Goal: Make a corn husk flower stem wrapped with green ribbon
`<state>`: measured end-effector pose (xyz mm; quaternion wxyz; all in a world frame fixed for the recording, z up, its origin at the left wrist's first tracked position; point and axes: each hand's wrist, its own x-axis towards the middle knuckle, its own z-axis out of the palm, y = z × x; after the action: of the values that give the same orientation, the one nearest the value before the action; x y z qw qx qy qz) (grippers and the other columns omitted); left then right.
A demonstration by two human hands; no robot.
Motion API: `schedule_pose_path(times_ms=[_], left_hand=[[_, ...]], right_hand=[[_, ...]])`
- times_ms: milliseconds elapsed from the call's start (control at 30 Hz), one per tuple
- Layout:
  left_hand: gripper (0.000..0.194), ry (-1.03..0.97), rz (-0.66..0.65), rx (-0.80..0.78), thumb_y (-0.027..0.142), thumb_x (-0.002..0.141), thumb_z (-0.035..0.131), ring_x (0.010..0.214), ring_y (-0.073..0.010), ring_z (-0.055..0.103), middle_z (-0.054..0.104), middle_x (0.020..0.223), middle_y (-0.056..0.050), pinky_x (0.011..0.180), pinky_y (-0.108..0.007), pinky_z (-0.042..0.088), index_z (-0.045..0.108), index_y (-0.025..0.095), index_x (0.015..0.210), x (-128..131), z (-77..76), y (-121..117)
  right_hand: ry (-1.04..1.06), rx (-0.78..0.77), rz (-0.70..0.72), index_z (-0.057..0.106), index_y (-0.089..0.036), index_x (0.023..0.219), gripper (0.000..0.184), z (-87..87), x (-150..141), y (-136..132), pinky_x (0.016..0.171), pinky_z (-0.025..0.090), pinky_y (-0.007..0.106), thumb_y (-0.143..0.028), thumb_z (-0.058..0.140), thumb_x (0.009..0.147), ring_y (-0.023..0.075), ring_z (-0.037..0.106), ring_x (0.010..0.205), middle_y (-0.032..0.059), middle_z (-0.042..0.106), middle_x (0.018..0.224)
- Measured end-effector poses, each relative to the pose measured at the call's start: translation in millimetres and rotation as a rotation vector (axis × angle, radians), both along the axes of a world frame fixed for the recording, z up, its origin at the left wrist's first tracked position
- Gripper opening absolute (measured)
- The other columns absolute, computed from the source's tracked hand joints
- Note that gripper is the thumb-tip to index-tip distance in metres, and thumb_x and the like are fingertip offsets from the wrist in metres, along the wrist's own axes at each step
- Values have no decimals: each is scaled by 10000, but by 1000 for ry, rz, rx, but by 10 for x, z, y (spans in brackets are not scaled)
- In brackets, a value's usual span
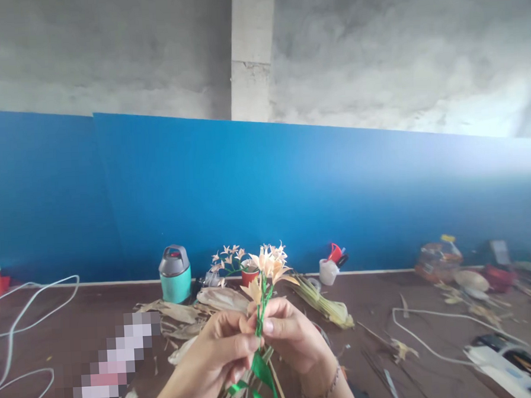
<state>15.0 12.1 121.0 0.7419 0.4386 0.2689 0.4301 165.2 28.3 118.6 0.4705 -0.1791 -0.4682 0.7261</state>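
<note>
Between my hands stands a spray of cream artificial flowers (269, 265), blooms upward, its stems wrapped in green. My left hand (226, 346) pinches the green stems (260, 318) from the left, thumb and fingertips closed on them. From the other side my right hand (294, 334) grips them too, its thumb level with the left fingertips. A shiny green ribbon (262, 371) dangles in loose loops below the hands. Behind the spray, more small cream flowers (228, 260) rise by a red pot (250, 275). Parts of the stems are hidden by my fingers.
Dried husks (178, 313) lie behind my left hand, and a bundle of pale green stalks (327, 302) behind my right. A teal flask (175, 281) and a white cup (328, 272) of tools stand by the blue partition (180, 191). White cables (14, 331) cross the table.
</note>
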Motion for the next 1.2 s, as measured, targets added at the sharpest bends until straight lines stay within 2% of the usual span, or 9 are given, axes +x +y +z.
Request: schedule_pose_path(times_ms=[200, 400, 467, 600, 700, 833, 933, 1067, 1200], left_hand=[[286, 76, 93, 42, 342, 589, 788, 303, -17, 335, 489, 379, 71, 325, -139, 207, 561, 168, 582, 19, -34, -2], [349, 226, 182, 135, 456, 612, 748, 324, -41, 326, 447, 388, 73, 337, -166, 223, 548, 171, 591, 60, -17, 0], [352, 325, 277, 221, 468, 634, 712, 340, -54, 332, 426, 380, 69, 356, -180, 238, 544, 167, 561, 88, -7, -13], [266, 520, 554, 445, 376, 698, 632, 460, -113, 459, 510, 463, 28, 443, -206, 341, 568, 170, 541, 142, -33, -40], [211, 596, 648, 509, 323, 694, 608, 527, -143, 516, 559, 507, 16, 501, -217, 390, 588, 178, 542, 158, -31, -49], [220, 534, 508, 386, 355, 665, 600, 385, -97, 406, 466, 409, 48, 402, -205, 327, 573, 177, 540, 145, 31, -39], [277, 451, 400, 271, 409, 645, 625, 327, -73, 349, 408, 368, 70, 355, -191, 263, 527, 179, 525, 128, 59, -32], [295, 382, 341, 242, 411, 651, 655, 324, -62, 350, 416, 372, 70, 355, -183, 253, 524, 174, 534, 112, 54, -35], [272, 379, 343, 252, 392, 675, 654, 328, -63, 373, 467, 406, 55, 355, -181, 266, 550, 165, 565, 102, 34, -39]], right_hand=[[-106, 63, -134, 694, -150, 695, 234, 130, 30, -74, 607, 385, 225, -292, 831, 567, 122, 519, 622, 3, 617, 638], [-145, 124, -141, 649, -149, 750, 252, 176, -20, -139, 618, 399, 233, -316, 791, 624, 114, 498, 623, -6, 574, 692], [-248, 146, -260, 634, -143, 742, 270, 169, -59, -145, 589, 387, 225, -344, 777, 631, 112, 478, 613, -7, 557, 678], [-600, 222, -649, 602, -145, 708, 223, 136, -148, -165, 498, 320, 219, -347, 695, 708, 104, 412, 542, -27, 501, 588], [-737, 323, -801, 577, -154, 635, 200, 134, -170, -188, 528, 337, 236, -304, 644, 748, 122, 441, 572, -12, 521, 586], [-713, 383, -717, 553, -151, 549, 264, 166, -100, -183, 510, 305, 237, -292, 620, 762, 112, 401, 557, -13, 495, 560], [-611, 300, -561, 618, -134, 582, 246, 175, -30, -149, 479, 273, 222, -320, 664, 735, 91, 370, 535, -13, 508, 574], [-423, 156, -431, 684, -124, 643, 258, 157, 6, -108, 483, 293, 199, -366, 773, 627, 82, 400, 536, -10, 545, 587], [-383, 152, -427, 693, -126, 633, 286, 138, 16, -92, 490, 305, 194, -391, 795, 606, 80, 409, 542, -10, 547, 576]])
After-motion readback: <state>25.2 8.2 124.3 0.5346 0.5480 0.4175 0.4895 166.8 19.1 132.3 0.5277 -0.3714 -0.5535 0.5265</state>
